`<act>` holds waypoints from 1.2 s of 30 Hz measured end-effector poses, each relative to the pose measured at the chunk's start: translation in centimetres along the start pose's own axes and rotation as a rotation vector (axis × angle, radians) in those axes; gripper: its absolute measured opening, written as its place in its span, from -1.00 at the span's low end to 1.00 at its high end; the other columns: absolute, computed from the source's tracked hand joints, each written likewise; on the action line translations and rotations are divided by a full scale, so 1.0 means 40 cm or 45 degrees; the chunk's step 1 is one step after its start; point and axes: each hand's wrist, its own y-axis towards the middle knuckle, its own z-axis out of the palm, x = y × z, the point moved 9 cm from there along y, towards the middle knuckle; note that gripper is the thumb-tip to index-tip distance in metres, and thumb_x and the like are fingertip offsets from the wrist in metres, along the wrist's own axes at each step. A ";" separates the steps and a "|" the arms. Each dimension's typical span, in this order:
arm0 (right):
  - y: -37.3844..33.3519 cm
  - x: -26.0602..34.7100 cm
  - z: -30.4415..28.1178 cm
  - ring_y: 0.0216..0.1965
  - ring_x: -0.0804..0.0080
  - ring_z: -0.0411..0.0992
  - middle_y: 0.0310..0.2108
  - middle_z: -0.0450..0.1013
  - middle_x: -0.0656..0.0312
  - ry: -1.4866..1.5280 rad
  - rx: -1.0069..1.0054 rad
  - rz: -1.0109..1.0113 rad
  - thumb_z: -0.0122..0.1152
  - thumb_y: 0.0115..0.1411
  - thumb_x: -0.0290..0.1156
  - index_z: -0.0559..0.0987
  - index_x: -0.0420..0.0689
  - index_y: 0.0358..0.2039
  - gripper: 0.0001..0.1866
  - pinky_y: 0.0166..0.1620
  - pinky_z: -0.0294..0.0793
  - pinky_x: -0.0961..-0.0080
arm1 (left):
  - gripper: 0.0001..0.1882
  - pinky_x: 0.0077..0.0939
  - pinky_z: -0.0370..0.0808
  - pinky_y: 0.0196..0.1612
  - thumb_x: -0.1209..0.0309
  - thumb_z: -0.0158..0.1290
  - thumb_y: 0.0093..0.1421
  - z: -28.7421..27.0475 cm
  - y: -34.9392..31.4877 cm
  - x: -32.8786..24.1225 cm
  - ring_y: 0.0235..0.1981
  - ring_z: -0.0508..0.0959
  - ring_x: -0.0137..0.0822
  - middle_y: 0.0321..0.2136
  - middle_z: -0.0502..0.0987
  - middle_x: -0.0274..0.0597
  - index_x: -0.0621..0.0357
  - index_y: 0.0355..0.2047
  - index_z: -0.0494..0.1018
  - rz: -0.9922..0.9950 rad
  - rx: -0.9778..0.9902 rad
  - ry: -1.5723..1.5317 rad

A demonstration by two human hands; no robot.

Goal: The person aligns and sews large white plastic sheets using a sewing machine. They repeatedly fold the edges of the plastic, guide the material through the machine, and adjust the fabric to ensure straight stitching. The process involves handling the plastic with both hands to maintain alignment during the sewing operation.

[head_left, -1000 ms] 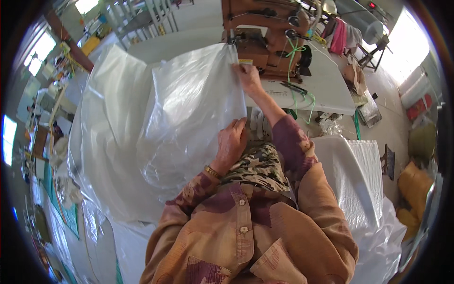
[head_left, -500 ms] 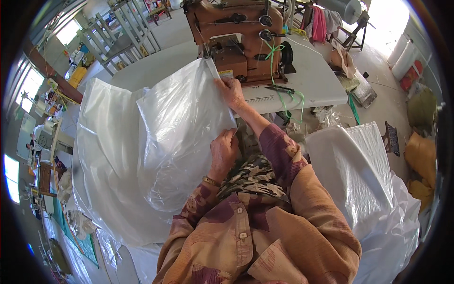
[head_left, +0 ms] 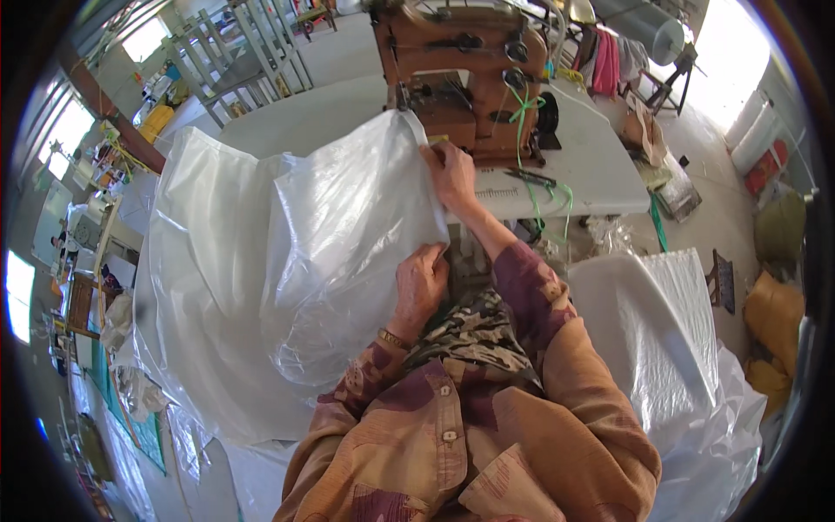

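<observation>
A white plastic bag (head_left: 213,287) with a shiny clear liner (head_left: 348,196) spreads over the table's left side, its upper corner under the needle of a brown sewing machine (head_left: 513,109). My right hand (head_left: 452,178) pinches the bag's right edge just below the machine. Closer to my body, my left hand (head_left: 422,285) grips the same edge with closed fingers, a watch on its wrist. Part of the edge is hidden by both hands.
On the white table (head_left: 600,178), black thread snips (head_left: 531,177) lie beside green cord (head_left: 570,204). A stack of white bags (head_left: 639,322) is at my right. Grey metal racks (head_left: 235,74) stand at the far left, and a grey roll (head_left: 648,35) sits at the back right.
The whole view has shifted slightly, so the machine and bag appear further right and a little lower. Both hands keep their hold on the bag's edge, with little movement relative to the machine.
</observation>
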 end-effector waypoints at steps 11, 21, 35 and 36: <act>0.308 0.540 -0.130 0.04 -0.02 0.31 0.08 0.36 0.07 -0.659 -0.571 -1.104 0.33 0.11 -0.23 0.38 -0.07 0.07 -0.46 0.08 0.22 0.08 | -0.76 -0.24 0.55 -0.27 0.61 0.05 0.05 0.011 0.004 0.018 -0.35 0.60 0.04 -0.32 0.60 0.04 0.27 -0.23 0.55 0.044 -0.106 -0.041; 0.304 0.505 -0.143 0.25 -0.10 0.08 0.27 0.12 -0.02 -0.554 -0.341 -0.957 0.30 0.12 -0.12 0.24 -0.11 0.27 -0.24 0.22 -0.02 -0.08 | -0.75 -0.25 0.52 -0.36 0.62 0.07 0.04 -0.006 -0.016 0.036 -0.46 0.57 0.00 -0.42 0.57 0.02 0.27 -0.22 0.53 0.081 -0.141 0.016; 0.442 0.566 -0.119 0.25 -0.02 0.11 0.17 0.24 0.00 -0.359 -0.323 -1.130 0.31 0.07 -0.33 0.55 -0.13 -0.19 -0.70 0.24 0.03 -0.07 | -0.77 -0.26 0.54 -0.32 0.60 0.08 0.06 -0.016 -0.005 0.036 -0.40 0.59 -0.01 -0.36 0.59 -0.02 0.27 -0.23 0.52 0.048 -0.094 -0.046; 0.453 0.589 -0.131 0.25 -0.03 0.10 0.19 0.23 0.00 -0.258 -0.366 -1.066 0.31 0.08 -0.33 0.56 -0.13 -0.19 -0.71 0.24 0.03 -0.07 | -0.77 -0.25 0.55 -0.31 0.60 0.08 0.05 -0.021 -0.005 0.044 -0.38 0.60 0.00 -0.35 0.59 -0.03 0.25 -0.24 0.52 0.019 -0.094 -0.047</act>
